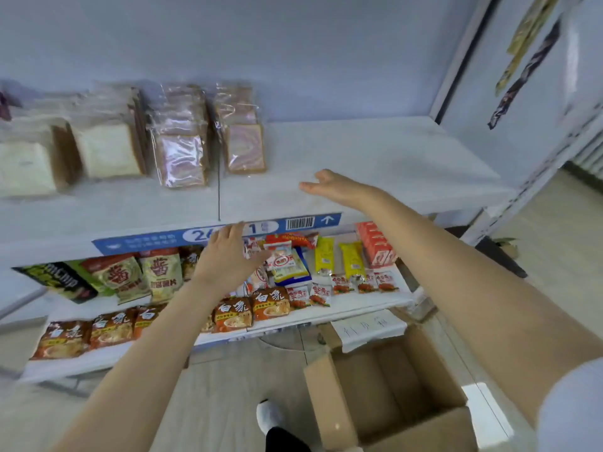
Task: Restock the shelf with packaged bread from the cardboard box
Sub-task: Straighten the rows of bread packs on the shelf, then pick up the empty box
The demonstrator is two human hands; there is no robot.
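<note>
In the head view, both hands are hanging empty with fingers stretched out. The right hand (329, 185) is hovering over the bare right part of the top shelf (391, 151), and the left hand (228, 256) is hovering at its blue label strip (146, 244). The packaged bread (244, 148) is standing upright at far left, in rows running front to back, just left of the right hand. The cardboard box (375, 386) is sitting open on the floor at near right, below the right arm, the nearer one; its visible inside is showing no bread. Snack packets (280, 259) are crowding the lower shelf, but nothing is standing in the way.
</note>
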